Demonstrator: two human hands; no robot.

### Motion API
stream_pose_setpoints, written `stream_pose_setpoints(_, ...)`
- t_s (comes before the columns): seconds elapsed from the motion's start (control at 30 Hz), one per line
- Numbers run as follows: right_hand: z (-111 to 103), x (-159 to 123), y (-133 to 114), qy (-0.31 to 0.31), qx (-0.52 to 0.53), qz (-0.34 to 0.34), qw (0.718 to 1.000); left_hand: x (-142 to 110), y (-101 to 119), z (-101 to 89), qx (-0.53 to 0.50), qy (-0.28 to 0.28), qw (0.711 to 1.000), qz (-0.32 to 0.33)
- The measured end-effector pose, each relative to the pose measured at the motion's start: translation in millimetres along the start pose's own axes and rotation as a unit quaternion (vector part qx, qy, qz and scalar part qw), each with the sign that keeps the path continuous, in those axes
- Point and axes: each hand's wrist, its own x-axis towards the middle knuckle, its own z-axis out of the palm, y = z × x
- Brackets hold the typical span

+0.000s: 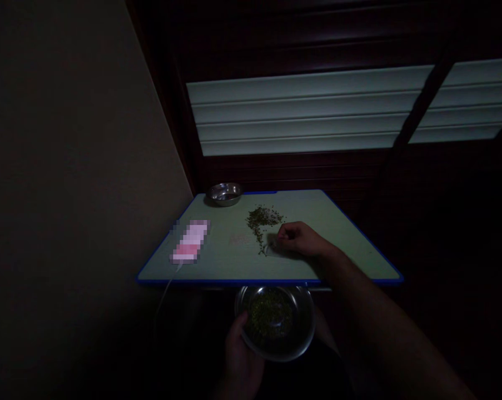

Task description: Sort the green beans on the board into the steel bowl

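Holding the metal bowl (304, 319) in the left hand (241, 355), below the near edge of the table (342, 233); curling the right hand (303, 239), can't tell around what, just right of the loose seeds (259, 216) strung far-to-near, so way closer than the left.

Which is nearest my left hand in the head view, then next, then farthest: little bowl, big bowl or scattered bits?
1. Big bowl, touching the left hand.
2. Scattered bits, around the table's middle.
3. Little bowl, near the far-left corner.

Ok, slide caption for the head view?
Left hand holds the large bowl below the table edge; right hand beside scattered bits.
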Motion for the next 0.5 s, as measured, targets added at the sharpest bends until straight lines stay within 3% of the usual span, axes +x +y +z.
stream_pose_setpoints(0.27,1.4,-3.3,-5.0,-0.033,0.013,0.019,0.999,-2.1,0.0,0.3,0.005,0.007,1.0,0.001)
stream_pose_setpoints(0.5,1.4,-1.1,-0.2,0.02,0.015,0.007,1.0,-0.2,-1.4,-0.3,-0.001,0.003,1.0,0.007)
